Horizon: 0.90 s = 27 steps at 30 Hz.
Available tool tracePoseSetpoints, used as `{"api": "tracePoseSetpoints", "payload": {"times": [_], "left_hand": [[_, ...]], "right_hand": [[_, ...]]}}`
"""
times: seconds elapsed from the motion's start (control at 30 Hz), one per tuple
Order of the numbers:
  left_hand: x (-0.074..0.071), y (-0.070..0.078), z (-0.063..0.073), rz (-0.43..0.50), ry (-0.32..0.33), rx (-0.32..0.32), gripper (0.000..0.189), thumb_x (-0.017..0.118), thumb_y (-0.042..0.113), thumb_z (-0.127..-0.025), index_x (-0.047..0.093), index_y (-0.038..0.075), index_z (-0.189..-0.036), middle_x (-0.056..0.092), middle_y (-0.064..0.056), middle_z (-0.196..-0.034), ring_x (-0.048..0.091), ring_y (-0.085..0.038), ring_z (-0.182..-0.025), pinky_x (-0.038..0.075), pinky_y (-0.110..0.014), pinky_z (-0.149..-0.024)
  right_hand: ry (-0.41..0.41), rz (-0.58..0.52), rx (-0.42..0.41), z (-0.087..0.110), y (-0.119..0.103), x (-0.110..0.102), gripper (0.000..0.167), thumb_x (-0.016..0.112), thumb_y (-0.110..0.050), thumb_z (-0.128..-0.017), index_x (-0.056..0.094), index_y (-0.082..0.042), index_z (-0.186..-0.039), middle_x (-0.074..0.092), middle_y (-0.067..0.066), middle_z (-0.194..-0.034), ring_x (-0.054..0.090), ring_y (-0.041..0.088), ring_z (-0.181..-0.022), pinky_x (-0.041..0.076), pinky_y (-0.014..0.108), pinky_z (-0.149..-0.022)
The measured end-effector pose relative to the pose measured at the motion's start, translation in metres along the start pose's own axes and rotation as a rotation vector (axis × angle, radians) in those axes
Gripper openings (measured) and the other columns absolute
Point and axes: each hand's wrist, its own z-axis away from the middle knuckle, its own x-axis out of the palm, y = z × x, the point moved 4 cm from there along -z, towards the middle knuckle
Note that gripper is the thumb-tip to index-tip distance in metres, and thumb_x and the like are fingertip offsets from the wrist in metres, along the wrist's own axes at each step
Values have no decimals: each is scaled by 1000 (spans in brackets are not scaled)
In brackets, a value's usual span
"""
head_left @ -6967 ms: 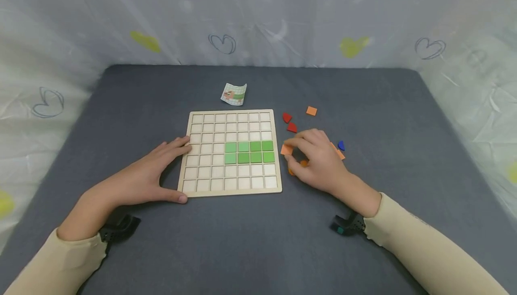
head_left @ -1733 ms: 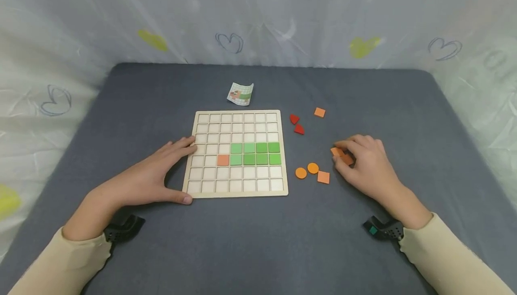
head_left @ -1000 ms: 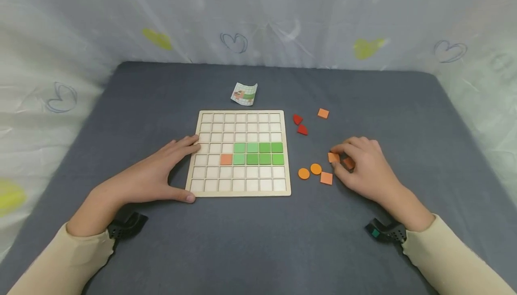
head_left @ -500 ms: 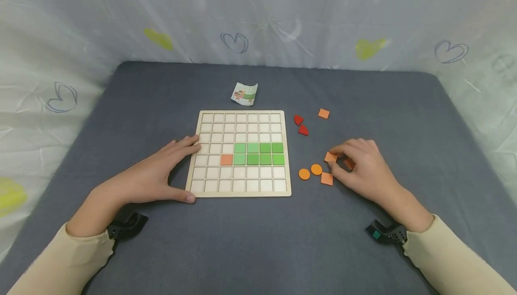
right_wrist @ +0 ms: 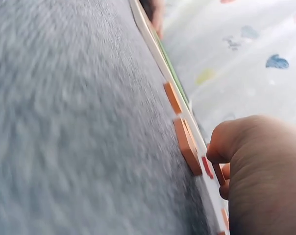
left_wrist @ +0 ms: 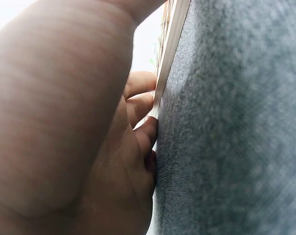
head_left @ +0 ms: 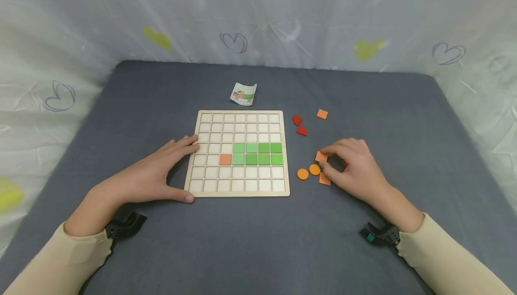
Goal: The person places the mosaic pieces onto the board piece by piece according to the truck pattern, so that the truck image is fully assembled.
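My right hand (head_left: 353, 167) pinches an orange square tile (head_left: 321, 156) between thumb and fingertips, right of the wooden grid board (head_left: 240, 195). In the right wrist view, the thumb and fingers meet on that tile (right_wrist: 218, 173). Close by lie two orange round tiles (head_left: 302, 174) and another orange square tile (head_left: 325, 179), partly covered by the thumb. My left hand (head_left: 155, 173) rests along the board's left edge, thumb at the near corner, fingers stretched over the rim. Green tiles (head_left: 257, 153) fill two rows of cells, with one orange square (head_left: 225, 159) at their left end.
Two red pieces (head_left: 300, 125) and an orange square (head_left: 322, 114) lie beyond my right hand. A small printed card (head_left: 243, 94) with a coloured grid picture sits behind the board. White patterned sheeting (head_left: 258, 16) hangs past the table's far edge.
An orange square has appeared on the board beside the green tiles. My right hand went right to the loose pieces, then shifted back left holding an orange square tile. The left hand stays put.
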Motion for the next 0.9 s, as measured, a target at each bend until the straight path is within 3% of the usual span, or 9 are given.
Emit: {"api": "tracePoseSetpoints", "payload": {"times": [0.3,0.5,0.73,0.9], "left_hand": [[-3,1,-1,-7,-5,-5,129,83,83,-74,25,29,-176,6,8,-182,2,-43,-167,18,-72,-128],[-2,1,-1,1,-7,-4,129,84,82,-74,25,29,-176,6,7,-183,1,-43,-167,17,-72,-129],[0,0,-1,2,-2,4,129,85,81,-74,25,28,-176,6,6,-183,1,-42,-168,16,-72,-129],[1,-1,-2,-3,1,13,129,84,81,-75,24,28,-176,6,6,-183,1,-41,-168,16,-71,-129]], "right_hand": [[30,-63,-88,-13,-14,15,15,83,-13,-90,83,-9,-105,75,-1,-97,64,22,-89,41,41,-82],[-4,-71,-132,-23,-27,29,17,83,-13,-90,83,-9,-107,76,1,-102,65,21,-92,44,42,-83],[-9,-122,-203,-41,-47,43,11,82,-13,-93,82,-11,-104,74,-3,-99,60,19,-87,41,39,-79],[15,-96,-276,-51,-60,52,6,79,-12,-94,81,-11,-100,71,-1,-95,58,19,-83,42,41,-78]]}}
